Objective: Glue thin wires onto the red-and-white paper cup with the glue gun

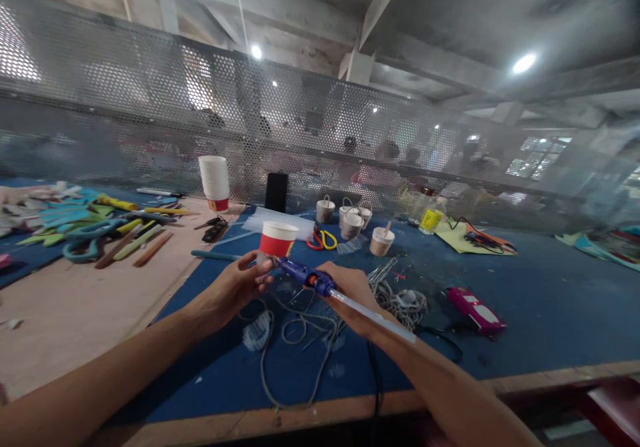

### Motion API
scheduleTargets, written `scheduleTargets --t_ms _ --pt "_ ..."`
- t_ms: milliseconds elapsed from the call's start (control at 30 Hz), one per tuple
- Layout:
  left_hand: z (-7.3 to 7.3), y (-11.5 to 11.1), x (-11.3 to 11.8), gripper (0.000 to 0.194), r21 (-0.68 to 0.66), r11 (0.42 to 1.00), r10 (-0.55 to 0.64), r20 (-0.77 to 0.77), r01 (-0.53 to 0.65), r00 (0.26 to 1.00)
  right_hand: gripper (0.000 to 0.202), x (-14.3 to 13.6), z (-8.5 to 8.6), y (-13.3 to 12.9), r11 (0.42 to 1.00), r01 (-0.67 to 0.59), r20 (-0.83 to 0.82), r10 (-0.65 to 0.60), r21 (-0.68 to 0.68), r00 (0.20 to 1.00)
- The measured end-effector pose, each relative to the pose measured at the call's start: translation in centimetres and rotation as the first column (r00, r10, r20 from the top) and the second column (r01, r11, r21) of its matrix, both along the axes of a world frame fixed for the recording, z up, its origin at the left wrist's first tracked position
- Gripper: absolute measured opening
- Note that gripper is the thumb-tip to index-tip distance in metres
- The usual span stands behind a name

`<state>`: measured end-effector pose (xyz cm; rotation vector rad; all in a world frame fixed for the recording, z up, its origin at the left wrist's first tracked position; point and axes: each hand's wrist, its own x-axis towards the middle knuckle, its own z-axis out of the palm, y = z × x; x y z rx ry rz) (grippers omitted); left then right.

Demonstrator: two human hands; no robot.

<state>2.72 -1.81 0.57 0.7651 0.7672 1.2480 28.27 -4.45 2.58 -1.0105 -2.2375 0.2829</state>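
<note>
Red-and-white paper cup, blue plastic glue gun
Left fingers curled round cup base, likely light, crushable: hold low; right fingers closed on gun body, nozzle probably hot

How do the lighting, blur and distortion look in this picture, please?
In the head view, the ceiling lights glare white; in the head view, shapes behind the perforated metal screen are blurred; also in the head view, the forearms look stretched towards the edges, and shadow darkens the blue tabletop beside the left one.
</note>
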Motion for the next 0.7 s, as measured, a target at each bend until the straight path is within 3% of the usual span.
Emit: scheduleTargets --t_ms 700 --pt "-0.42 0.27 -0.23 0.032 0.016 1.0 -0.025 -0.01 0.025 1.0 0.019 0.06 -0.17 0.15 0.999 0.026 0.012 -0.026 0.019 1.0"
